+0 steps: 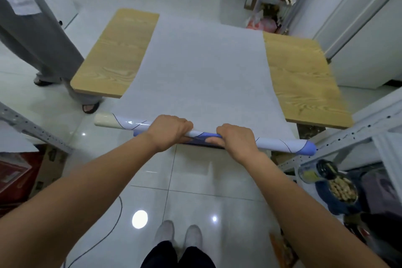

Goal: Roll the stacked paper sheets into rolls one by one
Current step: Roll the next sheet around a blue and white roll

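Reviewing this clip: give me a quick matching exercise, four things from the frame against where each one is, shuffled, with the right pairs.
Things:
1. paper roll
2. flat paper sheet
3. wooden table
4. snack jar

Places:
A. lower right, on the clutter beside the metal rack
B. gripped by the left hand and right hand
C. under the sheet
D. spread across the tabletop

Pairs: 1-B, 2-D, 3-C, 4-A

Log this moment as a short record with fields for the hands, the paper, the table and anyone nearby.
left hand: gripping the paper roll from above
right hand: gripping the same roll, beside the left
roll: partly rolled at the table's near edge, ends sticking out past both hands
paper sheets: flat, lying down the middle of the wooden table
bystander: standing left of the table, in sandals
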